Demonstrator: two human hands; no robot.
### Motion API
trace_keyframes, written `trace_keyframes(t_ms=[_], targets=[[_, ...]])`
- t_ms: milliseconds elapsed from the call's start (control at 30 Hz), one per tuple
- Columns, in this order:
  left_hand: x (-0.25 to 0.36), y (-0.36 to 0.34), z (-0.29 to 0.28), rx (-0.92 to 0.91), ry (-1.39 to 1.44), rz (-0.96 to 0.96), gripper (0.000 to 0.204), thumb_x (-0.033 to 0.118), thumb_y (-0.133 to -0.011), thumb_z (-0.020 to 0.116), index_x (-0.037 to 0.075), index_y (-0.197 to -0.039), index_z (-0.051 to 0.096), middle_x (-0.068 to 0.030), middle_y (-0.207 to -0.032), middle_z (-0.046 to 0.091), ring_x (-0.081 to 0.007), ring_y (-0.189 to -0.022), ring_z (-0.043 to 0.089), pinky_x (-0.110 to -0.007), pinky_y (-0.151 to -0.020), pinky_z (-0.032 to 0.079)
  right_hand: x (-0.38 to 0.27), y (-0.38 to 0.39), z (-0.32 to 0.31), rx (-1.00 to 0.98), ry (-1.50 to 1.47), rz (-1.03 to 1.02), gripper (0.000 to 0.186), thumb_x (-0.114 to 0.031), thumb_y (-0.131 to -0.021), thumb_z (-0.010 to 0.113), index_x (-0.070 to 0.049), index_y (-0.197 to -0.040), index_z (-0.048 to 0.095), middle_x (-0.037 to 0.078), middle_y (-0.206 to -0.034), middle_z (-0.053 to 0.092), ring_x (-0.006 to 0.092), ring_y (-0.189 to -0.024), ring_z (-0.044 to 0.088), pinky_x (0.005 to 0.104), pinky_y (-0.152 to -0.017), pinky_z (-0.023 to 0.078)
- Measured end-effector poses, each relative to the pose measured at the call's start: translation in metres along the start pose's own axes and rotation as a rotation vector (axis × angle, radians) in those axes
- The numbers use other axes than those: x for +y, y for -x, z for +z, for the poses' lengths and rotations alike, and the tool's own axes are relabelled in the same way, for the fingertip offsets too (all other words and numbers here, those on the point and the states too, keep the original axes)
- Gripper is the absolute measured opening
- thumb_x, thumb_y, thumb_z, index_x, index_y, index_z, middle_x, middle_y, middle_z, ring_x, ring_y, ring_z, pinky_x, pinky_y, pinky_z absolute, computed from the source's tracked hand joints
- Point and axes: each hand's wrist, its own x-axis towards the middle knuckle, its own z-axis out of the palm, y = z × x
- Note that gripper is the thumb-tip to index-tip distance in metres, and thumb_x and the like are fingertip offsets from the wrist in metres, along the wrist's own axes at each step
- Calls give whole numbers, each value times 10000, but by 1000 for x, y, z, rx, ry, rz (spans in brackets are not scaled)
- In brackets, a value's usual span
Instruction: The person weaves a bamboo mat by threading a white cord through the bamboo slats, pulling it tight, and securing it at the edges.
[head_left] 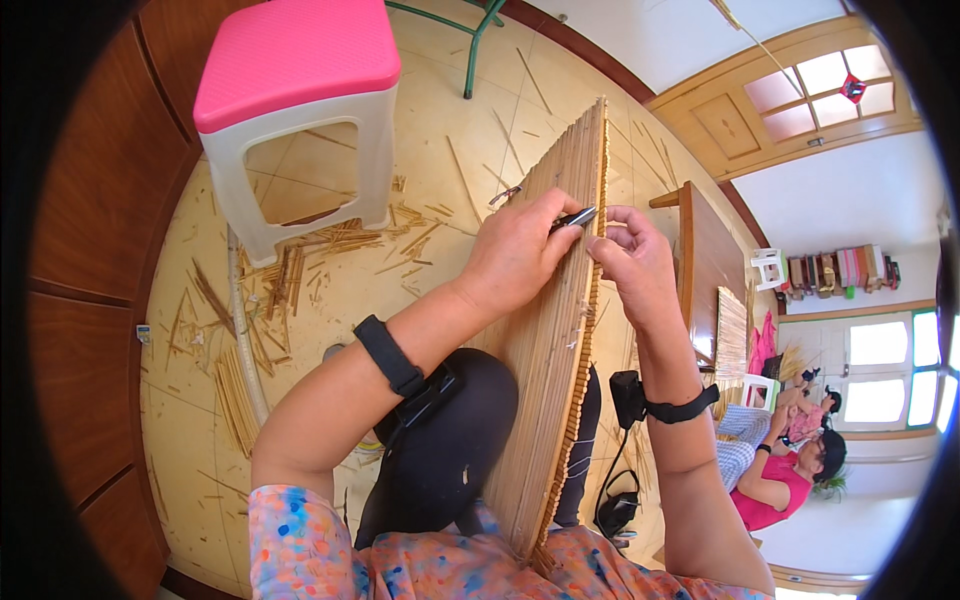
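A long panel of tan plant stalks [540, 330], laid side by side, stands tilted across my lap and reaches away from me. My left hand [515, 245] is closed around a small dark tool with a shiny metal tip [573, 220], and the tip meets the panel's upper edge. On the other side of that edge, my right hand [638, 265] has its thumb and fingers bent together against the row of stalk ends. Whatever sits between those fingertips is too small to make out. A small dark looped thing [505, 195] shows at the panel's left side, beyond my left hand.
A pink-topped white stool [300, 90] stands at the far left, with broken stalks [290, 280] scattered on the tiled floor around it. Brown cabinets [85, 250] line the left. To the right are a wooden table [710, 270] and a seated person in pink [775, 490].
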Motion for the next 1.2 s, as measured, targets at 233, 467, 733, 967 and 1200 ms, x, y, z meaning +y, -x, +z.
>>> trace_keyframes(t_ms=[233, 467, 733, 967, 1200], targets=[[1, 0, 2, 56, -29, 122, 349, 73, -866, 611, 99, -1209, 557, -163, -1011, 647, -330, -861, 640, -378, -724, 507, 0, 0, 0, -18, -10, -3, 364, -106, -769, 656, 21, -1097, 563, 95, -883, 670, 95, -696, 609, 236, -615, 502], [-2, 4, 6, -6, -148, 149, 446, 32, -856, 604, 159, -1282, 574, -133, -861, 602, -313, -793, 611, -370, -697, 502, 0, 2, -3, 13, 37, 4, 384, -128, -766, 667, 26, -1104, 569, 100, -891, 666, 102, -708, 609, 238, -623, 501], [-4, 4, 11, 74, -107, 184, 416, 21, -849, 618, 156, -1243, 612, -131, -783, 556, -303, -707, 587, -360, -643, 490, -1, 4, -3, 12, 10, -5, 412, -140, -765, 675, 31, -1123, 566, 104, -899, 667, 109, -726, 617, 248, -637, 509], [-4, 4, 11, 117, -27, 211, 440, 9, -852, 616, 168, -1261, 603, -129, -779, 557, -294, -688, 576, -367, -633, 480, 2, 2, -4, -7, 5, -6, 426, -148, -765, 683, 39, -1129, 563, 118, -919, 670, 120, -740, 623, 250, -645, 513], [-6, 7, 10, 86, -130, 213, 396, 39, -860, 623, 122, -1247, 605, -131, -776, 554, -295, -674, 573, -367, -623, 477, 0, 4, -3, 9, 9, 4, 405, -150, -773, 687, 23, -1119, 569, 102, -911, 669, 108, -742, 620, 245, -642, 510]])
